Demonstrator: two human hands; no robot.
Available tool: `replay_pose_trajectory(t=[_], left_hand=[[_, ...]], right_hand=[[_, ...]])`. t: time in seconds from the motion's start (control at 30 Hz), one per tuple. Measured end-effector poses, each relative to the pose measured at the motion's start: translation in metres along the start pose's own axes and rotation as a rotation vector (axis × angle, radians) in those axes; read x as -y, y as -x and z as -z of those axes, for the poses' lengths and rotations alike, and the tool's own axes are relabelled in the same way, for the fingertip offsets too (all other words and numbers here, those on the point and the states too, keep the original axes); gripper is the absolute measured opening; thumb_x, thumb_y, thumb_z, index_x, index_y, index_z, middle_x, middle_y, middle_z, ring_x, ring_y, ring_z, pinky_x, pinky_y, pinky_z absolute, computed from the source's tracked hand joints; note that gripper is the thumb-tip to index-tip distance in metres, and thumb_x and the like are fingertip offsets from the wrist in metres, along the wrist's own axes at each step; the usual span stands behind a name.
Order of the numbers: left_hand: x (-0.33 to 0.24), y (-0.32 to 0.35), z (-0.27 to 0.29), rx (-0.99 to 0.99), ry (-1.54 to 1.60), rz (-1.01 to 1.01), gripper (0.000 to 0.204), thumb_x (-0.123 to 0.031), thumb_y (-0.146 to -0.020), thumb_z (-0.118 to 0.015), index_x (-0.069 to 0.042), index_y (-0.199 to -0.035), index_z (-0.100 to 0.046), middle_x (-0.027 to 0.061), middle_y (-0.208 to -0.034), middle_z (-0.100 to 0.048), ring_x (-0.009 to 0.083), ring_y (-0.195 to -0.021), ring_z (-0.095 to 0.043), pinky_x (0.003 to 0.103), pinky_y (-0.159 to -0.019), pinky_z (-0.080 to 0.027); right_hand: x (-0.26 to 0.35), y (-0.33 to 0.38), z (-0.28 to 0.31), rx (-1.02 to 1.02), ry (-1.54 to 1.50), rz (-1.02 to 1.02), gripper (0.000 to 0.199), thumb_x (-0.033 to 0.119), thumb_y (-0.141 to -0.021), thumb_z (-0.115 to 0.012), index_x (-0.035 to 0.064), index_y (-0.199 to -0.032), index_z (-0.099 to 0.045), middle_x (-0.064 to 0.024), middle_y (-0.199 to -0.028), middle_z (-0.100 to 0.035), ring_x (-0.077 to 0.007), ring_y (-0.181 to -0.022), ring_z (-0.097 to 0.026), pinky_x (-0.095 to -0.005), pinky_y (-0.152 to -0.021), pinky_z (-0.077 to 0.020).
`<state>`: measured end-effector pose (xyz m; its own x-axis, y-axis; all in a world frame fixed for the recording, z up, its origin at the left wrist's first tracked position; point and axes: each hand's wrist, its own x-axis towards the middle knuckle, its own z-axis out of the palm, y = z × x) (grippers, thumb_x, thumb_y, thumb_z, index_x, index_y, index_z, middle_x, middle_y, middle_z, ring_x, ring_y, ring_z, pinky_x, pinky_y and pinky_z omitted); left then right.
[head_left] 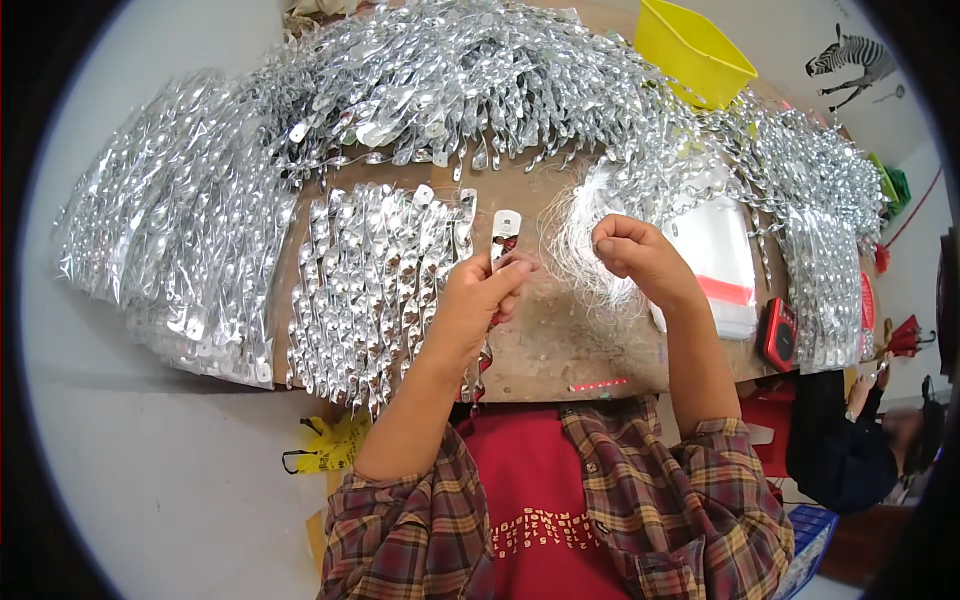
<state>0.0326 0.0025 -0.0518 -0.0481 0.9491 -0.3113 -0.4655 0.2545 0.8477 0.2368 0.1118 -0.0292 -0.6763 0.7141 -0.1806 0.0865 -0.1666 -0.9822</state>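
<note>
My left hand is closed around a shiny twisted strip, its flat rounded end pointing up above my fingers. The strip's lower part hangs below my hand toward the table's front edge. To the right, my right hand is curled with thumb and fingertips together; I cannot make out what is in it. Beside and behind it spreads a loose tangle of fine white thread. Left of my left hand, several similar silver spiral strips lie side by side in a row on the brown tabletop.
Silver spirals form a large heap at the back. Plastic-wrapped bundles stand at left. Around the right side are clear bags, a red device and a yellow bin. Another person sits at far right.
</note>
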Motion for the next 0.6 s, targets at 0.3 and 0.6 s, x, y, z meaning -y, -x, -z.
replay_pose_trajectory(t=[0.3, 0.6], left_hand=[[-0.005, 0.006, -0.014, 0.011, -0.065, -0.075, 0.015, -0.018, -0.083, -0.061, -0.003, -0.087, -0.059, -0.0043, -0.060, -0.045, 0.0039, -0.048, -0.039, 0.019, -0.045, -0.029], [-0.002, 0.011, -0.020, 0.015, -0.263, -0.204, 0.019, -0.023, -0.085, -0.060, -0.005, -0.091, -0.060, -0.0063, -0.065, -0.050, 0.0015, -0.053, -0.042, 0.017, -0.047, -0.034]], right_hand=[[0.012, 0.019, -0.006, -0.100, 0.413, 0.095, 0.012, 0.013, -0.082, -0.057, 0.0042, -0.090, -0.058, 0.0020, -0.076, -0.055, -0.0044, -0.060, -0.044, -0.0199, -0.056, -0.0375], [0.007, 0.019, -0.046, -0.077, 0.467, 0.279, 0.009, 0.007, -0.084, -0.058, 0.0001, -0.089, -0.057, -0.0013, -0.076, -0.058, -0.0088, -0.067, -0.055, -0.0202, -0.059, -0.0420]])
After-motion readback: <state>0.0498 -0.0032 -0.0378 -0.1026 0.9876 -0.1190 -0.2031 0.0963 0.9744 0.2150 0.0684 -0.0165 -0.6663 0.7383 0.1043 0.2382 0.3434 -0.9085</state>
